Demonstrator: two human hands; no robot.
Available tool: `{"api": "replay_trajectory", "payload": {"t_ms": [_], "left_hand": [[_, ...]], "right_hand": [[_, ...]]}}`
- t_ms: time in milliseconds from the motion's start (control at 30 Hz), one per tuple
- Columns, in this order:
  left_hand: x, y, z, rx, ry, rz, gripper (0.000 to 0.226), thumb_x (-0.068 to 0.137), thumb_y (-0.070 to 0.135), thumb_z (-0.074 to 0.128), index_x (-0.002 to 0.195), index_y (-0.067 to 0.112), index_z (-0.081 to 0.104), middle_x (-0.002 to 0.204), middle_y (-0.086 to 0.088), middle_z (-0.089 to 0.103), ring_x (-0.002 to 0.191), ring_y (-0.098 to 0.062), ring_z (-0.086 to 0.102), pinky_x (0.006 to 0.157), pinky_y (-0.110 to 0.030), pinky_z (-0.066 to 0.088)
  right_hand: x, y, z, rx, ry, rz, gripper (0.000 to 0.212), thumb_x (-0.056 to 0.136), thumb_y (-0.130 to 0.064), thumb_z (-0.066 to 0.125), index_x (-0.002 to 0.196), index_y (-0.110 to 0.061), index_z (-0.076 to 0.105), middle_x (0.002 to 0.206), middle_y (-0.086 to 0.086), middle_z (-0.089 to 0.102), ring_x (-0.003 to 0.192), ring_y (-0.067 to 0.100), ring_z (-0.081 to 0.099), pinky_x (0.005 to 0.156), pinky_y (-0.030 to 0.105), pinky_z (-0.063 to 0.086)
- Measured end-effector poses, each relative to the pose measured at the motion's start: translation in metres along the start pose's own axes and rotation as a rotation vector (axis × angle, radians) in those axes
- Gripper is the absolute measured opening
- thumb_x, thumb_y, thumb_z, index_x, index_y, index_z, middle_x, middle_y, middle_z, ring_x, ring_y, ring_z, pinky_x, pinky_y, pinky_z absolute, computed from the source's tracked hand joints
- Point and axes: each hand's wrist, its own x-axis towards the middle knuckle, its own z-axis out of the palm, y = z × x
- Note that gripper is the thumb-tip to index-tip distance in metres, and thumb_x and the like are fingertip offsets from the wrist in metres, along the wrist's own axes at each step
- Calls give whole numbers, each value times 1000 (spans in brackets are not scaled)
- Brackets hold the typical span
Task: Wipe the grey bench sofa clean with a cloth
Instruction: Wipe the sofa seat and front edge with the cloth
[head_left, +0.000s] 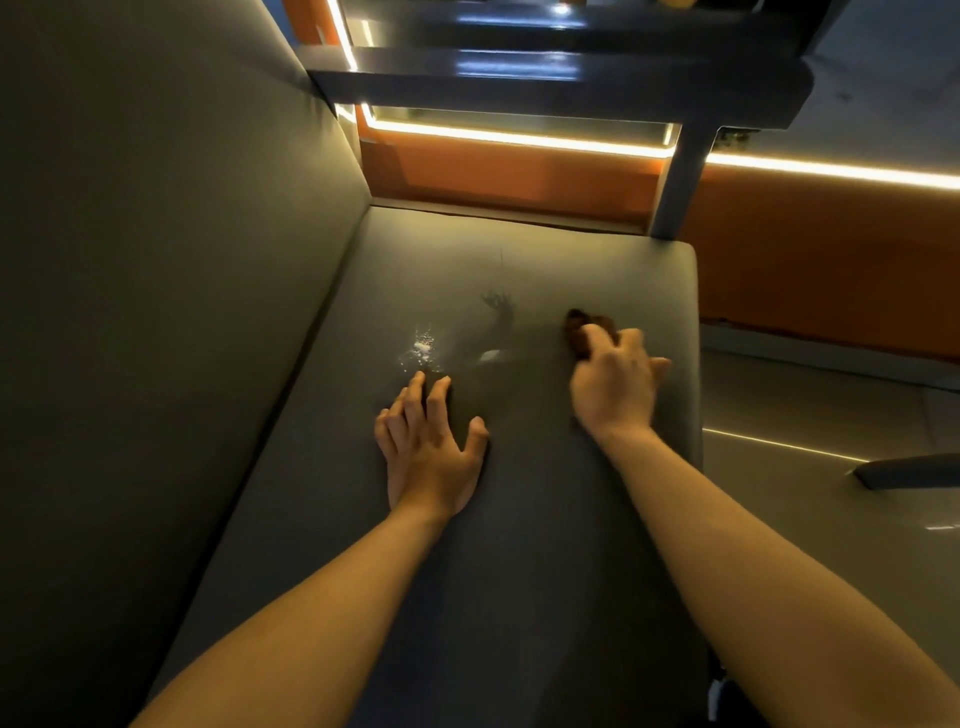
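Grey sofa seat (519, 545) is lying open ahead of both hands. The backrest (156, 260) is closing off the left side, and the right edge is dropping to the floor (805, 493). A metal table leg (680, 182) is standing at the far right corner. Left hand (431, 452) is resting flat with fingers spread, just behind a wet speckled patch (423, 348). Right hand (613, 389) is gripping a dark cloth (579, 332) on the seat, near the right edge.

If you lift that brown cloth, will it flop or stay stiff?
Probably floppy: the brown cloth is scrunched into a lump under the right hand. Likely light, since one hand bunches it. It may be damp and cling a bit; the grey seat shows wet marks.
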Motion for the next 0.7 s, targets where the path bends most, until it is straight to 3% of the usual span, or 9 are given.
{"api": "replay_trajectory", "payload": {"t_ms": [100,167,333,433,600,700], "left_hand": [[0,-1,3,16,2,2,66,91,62,30,151,33,25,164,-1,11,150,-23,10,123,-46,1],[1,-1,4,14,4,0,66,91,61,30,151,33,25,164,-1,11,150,-23,9,123,-45,1],[0,-3,5,4,39,10,67,90,62,30,149,30,27,163,-2,18,149,-25,16,124,-47,8],[0,-3,3,10,15,7,64,93,62,34,149,32,27,164,-2,17,149,-24,13,124,-46,5],[1,-1,3,35,-10,2,60,92,62,29,147,41,28,164,-2,10,149,-24,9,122,-45,1],[1,-1,4,41,-7,4,57,93,61,30,147,42,27,164,-1,7,148,-24,8,121,-46,0]], "right_hand": [[-2,2,2,52,41,137,38,97,-15,55,135,-17,56,118,17,52,103,36,59,101,53,40],[-3,-27,14,74,-4,126,37,98,-20,56,134,-18,57,120,16,52,103,37,60,101,52,39],[-23,-97,41,126,-275,-223,35,101,-36,51,134,-27,60,127,8,55,109,30,59,94,42,31],[-21,-82,31,75,-251,-324,35,99,-32,54,133,-33,61,124,3,56,108,26,61,93,42,27],[-9,-12,7,0,31,-34,33,96,-25,58,128,-27,64,113,9,58,98,32,63,96,48,35],[-10,-19,9,38,41,88,28,100,-27,56,126,-22,63,112,11,59,96,31,62,99,49,37]]}}
